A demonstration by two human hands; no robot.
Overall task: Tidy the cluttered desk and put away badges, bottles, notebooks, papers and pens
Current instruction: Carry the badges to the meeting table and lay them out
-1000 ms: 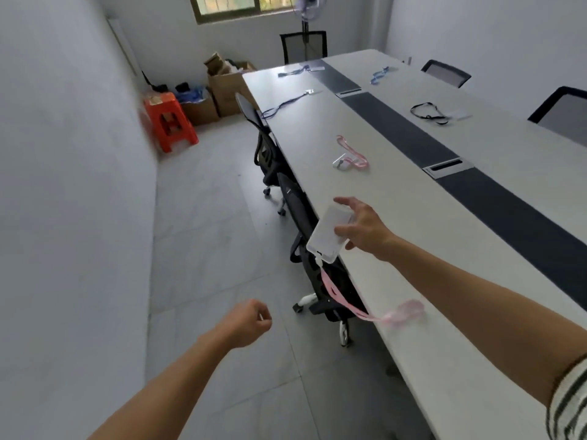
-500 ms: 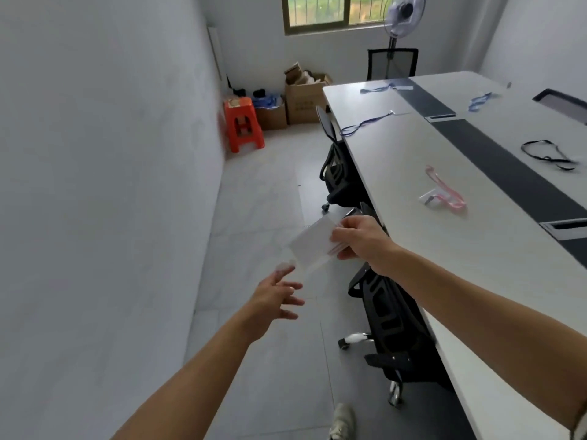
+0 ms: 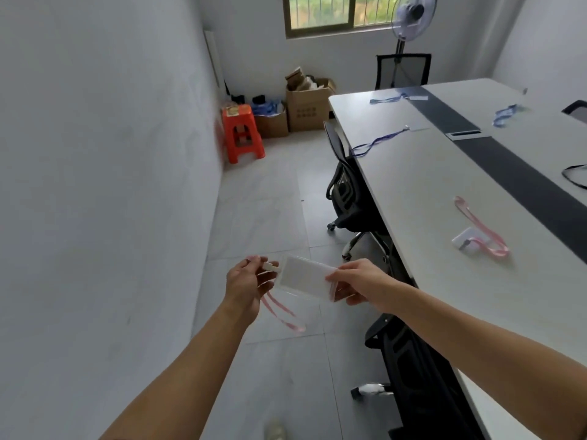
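Observation:
I hold a clear badge holder (image 3: 303,276) in front of me, off the table and over the floor. My right hand (image 3: 357,282) pinches its right end. My left hand (image 3: 246,282) pinches the white clip at its left end, and the pink lanyard (image 3: 281,312) hangs in a loop below. On the long white table (image 3: 422,198) lie another pink-lanyard badge (image 3: 476,233), two blue-lanyard badges (image 3: 381,138) (image 3: 397,98), a blue lanyard (image 3: 505,114) and a black lanyard (image 3: 575,176) further off.
Black office chairs (image 3: 346,192) (image 3: 419,382) are tucked along the table's left side. An orange stool (image 3: 241,131) and cardboard boxes (image 3: 306,106) stand by the far wall, with a standing fan (image 3: 409,20) behind the table. Grey tiled floor runs between wall and table.
My right hand lifted the badge off the table and swung it left over the floor. My left hand came up, opened, then took hold of the clip end.

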